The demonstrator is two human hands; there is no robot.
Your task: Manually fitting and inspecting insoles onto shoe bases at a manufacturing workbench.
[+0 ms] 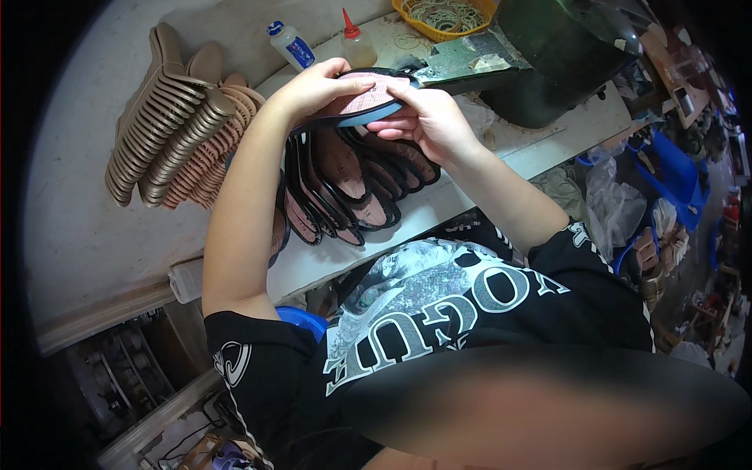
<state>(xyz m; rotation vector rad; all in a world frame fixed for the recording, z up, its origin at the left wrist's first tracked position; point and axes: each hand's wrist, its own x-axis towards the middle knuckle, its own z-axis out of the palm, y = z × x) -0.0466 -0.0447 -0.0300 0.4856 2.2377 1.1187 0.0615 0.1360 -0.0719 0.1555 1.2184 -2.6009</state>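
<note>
My left hand (323,88) grips one end of a shoe insole (366,99) with a pink top, a black rim and a blue strip along its near side. On the other end, my right hand (431,121) has its thumb pressed on the pink face and its fingers curled underneath. The piece is held up above the worktable, tilted, close to the green machine's arm. Just below it lies a row of similar pink insoles with black rims (342,168), leaning on one another. The underside of the held piece is hidden.
Bundled bronze and pink soles (160,129) stand on the left of the white worktable (70,235). Behind are a blue-capped bottle (291,45), a red-tipped bottle (357,48) and a yellow basket (446,33) of bands. A dark green machine (560,59) stands at the far right.
</note>
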